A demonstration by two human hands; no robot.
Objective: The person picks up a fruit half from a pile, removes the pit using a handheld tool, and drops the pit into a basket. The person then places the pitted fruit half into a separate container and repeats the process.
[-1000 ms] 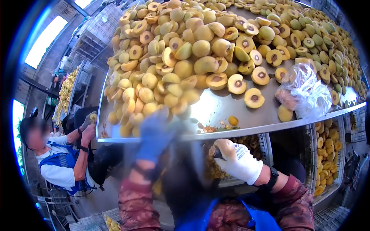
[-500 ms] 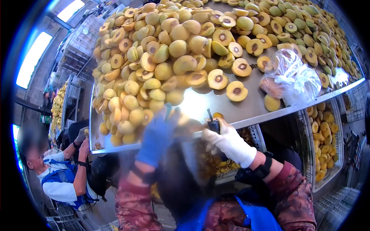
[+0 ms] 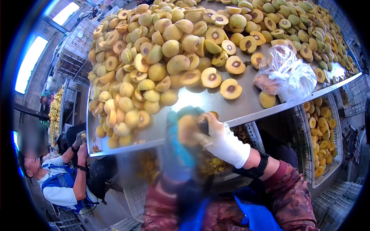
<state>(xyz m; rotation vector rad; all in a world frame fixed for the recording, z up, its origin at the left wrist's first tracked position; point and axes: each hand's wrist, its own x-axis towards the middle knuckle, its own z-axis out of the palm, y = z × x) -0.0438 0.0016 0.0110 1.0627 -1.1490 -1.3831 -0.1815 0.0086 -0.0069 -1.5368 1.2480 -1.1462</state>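
My left hand [image 3: 179, 150], in a blue-green glove blurred by motion, is closed around a yellow peach half [image 3: 188, 130] just off the table's front edge. In a white glove, my right hand [image 3: 227, 144] grips a black-handled tool [image 3: 203, 126] against that peach half; its working end is hidden. Behind both hands, a large heap of halved peaches [image 3: 158, 73] covers much of the metal table [image 3: 200, 99]. Many cut faces show brown pits or centres. Two halves [image 3: 231, 89] lie cut side up closest to my hands.
A clear plastic bag [image 3: 289, 75] with something brownish in it lies on the table's right. Below the edge stand a crate of peach halves [image 3: 320, 134] and another crate [image 3: 254, 136] under my hands. A co-worker [image 3: 63, 181] works at the left corner.
My left hand has come back from the heap's front edge, moving right and down, and now holds a peach half against the tool in my right hand. The view has shifted slightly.
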